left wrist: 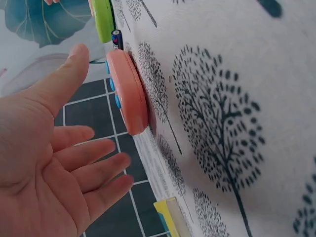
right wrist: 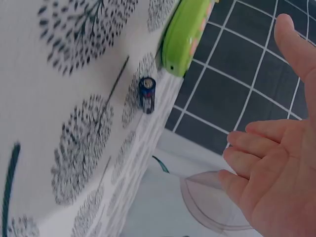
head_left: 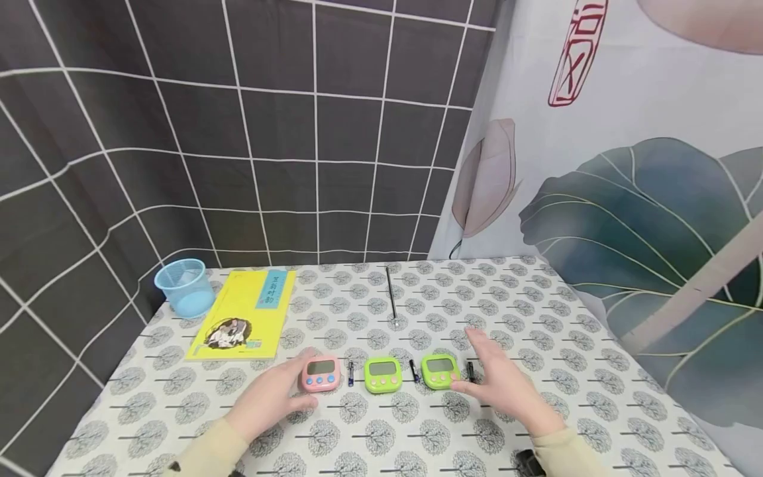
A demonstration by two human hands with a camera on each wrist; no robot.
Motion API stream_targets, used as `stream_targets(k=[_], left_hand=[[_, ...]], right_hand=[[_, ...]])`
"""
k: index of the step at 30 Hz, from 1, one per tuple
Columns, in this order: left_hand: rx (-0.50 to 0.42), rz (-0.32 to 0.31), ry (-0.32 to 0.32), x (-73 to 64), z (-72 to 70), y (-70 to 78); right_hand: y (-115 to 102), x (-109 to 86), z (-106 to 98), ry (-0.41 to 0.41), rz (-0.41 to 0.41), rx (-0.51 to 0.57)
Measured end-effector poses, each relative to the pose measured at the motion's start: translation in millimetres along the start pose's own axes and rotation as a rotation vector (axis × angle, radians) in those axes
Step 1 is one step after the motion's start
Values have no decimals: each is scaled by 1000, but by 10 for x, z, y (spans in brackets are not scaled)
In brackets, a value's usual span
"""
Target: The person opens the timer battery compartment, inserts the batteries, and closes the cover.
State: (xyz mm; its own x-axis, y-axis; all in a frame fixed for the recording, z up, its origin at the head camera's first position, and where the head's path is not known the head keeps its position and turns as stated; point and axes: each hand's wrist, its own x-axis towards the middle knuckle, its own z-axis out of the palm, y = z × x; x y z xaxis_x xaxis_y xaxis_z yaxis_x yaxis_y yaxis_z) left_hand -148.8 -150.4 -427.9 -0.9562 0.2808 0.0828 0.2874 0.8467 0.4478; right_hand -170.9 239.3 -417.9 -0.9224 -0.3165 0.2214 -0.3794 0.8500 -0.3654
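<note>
A pink timer with blue buttons lies at the left end of a row on the table. Beside it my left hand hovers with fingers spread, apart from it in the left wrist view. Two green timers, one in the middle and one on the right, continue the row. My right hand is open near the right green timer, holding nothing. Small dark batteries lie between the timers: one on the left, one in the middle, and a third battery right of the last timer.
A blue mesh basket leans at the back left, next to a yellow book. Toward the back centre lies a thin black rod. Behind the patterned tablecloth hang a dark grid curtain and a floral cloth.
</note>
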Motion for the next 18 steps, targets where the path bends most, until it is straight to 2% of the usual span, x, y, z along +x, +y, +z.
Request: stream_targets(k=[6, 10, 18], left_hand=[[-18, -35, -17, 44, 38, -2], [-35, -50, -31, 77, 40, -2], [-42, -57, -41, 136, 63, -29]], right_hand=[[-82, 21, 86, -10, -4, 38], [-125, 41, 153, -35, 31, 45], [-175, 75, 229, -55, 40, 43]])
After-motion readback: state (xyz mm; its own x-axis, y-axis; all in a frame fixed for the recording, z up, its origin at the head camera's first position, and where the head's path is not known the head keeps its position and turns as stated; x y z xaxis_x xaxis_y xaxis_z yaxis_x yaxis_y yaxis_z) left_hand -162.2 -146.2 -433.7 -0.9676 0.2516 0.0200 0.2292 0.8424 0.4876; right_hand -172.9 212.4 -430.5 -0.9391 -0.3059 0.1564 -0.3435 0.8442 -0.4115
